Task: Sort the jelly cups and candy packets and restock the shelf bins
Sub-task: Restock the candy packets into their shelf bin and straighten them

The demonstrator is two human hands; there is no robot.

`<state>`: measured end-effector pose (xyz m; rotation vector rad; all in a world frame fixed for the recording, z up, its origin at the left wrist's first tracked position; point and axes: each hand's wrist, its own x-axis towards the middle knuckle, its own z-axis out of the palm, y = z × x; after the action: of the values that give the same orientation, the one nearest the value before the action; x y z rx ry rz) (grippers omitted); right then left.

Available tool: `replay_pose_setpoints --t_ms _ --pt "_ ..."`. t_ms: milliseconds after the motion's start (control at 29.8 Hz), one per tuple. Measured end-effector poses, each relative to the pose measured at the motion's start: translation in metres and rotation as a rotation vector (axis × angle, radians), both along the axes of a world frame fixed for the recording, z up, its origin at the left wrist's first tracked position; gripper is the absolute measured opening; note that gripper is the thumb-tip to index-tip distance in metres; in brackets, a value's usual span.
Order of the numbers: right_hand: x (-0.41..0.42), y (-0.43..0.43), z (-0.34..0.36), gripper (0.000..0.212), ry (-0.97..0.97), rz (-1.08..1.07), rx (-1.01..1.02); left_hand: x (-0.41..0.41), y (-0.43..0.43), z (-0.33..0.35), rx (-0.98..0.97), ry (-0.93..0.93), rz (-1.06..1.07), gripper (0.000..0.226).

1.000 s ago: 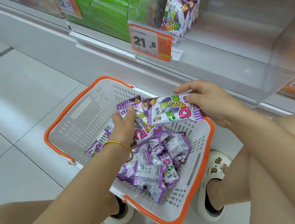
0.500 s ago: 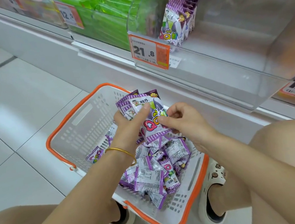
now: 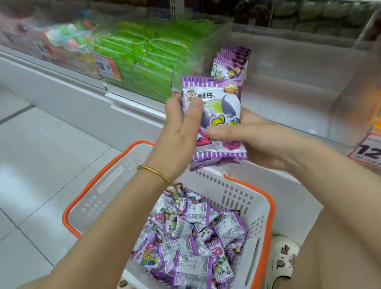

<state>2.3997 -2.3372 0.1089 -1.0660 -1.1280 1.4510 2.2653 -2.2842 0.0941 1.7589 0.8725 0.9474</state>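
Purple stack: candy packets (image 3: 215, 122) held upright above the basket, in front of the clear shelf bin (image 3: 303, 92).
Left hand (image 3: 179, 136): thumb on the stack's front, fingers behind its left edge; clamped on it.
Right hand (image 3: 259, 143): thumb across the lower front, fingers behind; gripping the same stack.
Basket (image 3: 108, 185): white, orange rim, on the floor; holds loose purple packets (image 3: 192, 247).
Bin contents: row of matching packets (image 3: 232, 63), standing at its left side.

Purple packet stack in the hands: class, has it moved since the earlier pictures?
Yes. The packet stack, held by the left hand and right hand, has risen clear of the basket toward the shelf bin.
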Motion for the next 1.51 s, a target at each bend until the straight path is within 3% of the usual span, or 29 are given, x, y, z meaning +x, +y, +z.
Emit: replay_pose_setpoints --t_ms 101,201,302,436,604,739,907,974,1007,1108,1142,1175,1209,1276,1309,1410,1511 --pt "0.016 0.027 0.026 0.043 -0.025 -0.11 0.04 0.017 0.028 0.026 0.134 0.093 0.046 0.03" --pt "0.04 0.056 0.041 0.068 -0.089 -0.289 -0.017 0.023 0.06 0.03 0.308 0.204 0.123 0.07" --pt "0.065 0.083 0.03 0.064 -0.129 -0.522 -0.099 0.014 0.075 0.006 0.313 0.335 0.151 0.067" --pt "0.069 0.12 -0.006 0.057 -0.236 -0.631 -0.201 0.019 0.079 -0.018 0.337 0.431 0.072 0.068" --pt "0.06 0.158 -0.035 0.072 -0.65 -0.733 -0.083 0.023 0.084 -0.029 0.383 0.436 0.054 0.065" --pt "0.059 0.151 -0.034 0.096 -1.101 -0.663 -0.216 0.024 0.085 -0.028 0.38 0.406 0.045 0.065" --pt "0.06 0.159 -0.035 0.111 -1.003 -0.552 -0.338 0.024 0.085 -0.028 0.362 0.384 0.031 0.065" --pt "0.057 0.168 -0.035 0.11 -0.869 -0.611 -0.392 0.023 0.085 -0.028 0.362 0.383 0.023 0.065" --pt "0.053 0.166 -0.031 0.103 -0.769 -0.605 -0.431 0.022 0.086 -0.029 0.363 0.385 0.018 0.065" --pt "0.056 0.168 -0.033 0.042 -0.74 -0.563 -0.402 0.02 0.086 -0.029 0.368 0.388 -0.002 0.064" --pt "0.054 0.166 -0.028 0.034 -0.684 -0.562 -0.438 0.019 0.087 -0.029 0.364 0.382 -0.008 0.063" --pt "0.056 0.165 -0.03 0.033 -0.51 -0.595 -0.498 0.018 0.087 -0.028 0.356 0.373 -0.011 0.062" --pt "0.054 0.16 -0.027 0.035 -0.539 -0.512 -0.561 0.017 0.087 -0.028 0.35 0.366 -0.011 0.062" --pt "0.061 0.154 -0.027 0.064 -0.545 -0.434 -0.529 0.014 0.087 -0.028 0.345 0.363 -0.008 0.062" --pt "0.063 0.151 -0.025 0.066 -0.496 -0.418 -0.529 0.012 0.087 -0.029 0.342 0.366 -0.001 0.063" --pt "0.065 0.136 -0.008 0.049 -0.423 -0.449 -0.462 0.006 0.084 -0.029 0.341 0.37 0.028 0.062" --pt "0.052 0.101 0.019 0.024 -0.497 -0.595 -0.193 -0.007 0.073 -0.031 0.363 0.397 0.053 0.067"
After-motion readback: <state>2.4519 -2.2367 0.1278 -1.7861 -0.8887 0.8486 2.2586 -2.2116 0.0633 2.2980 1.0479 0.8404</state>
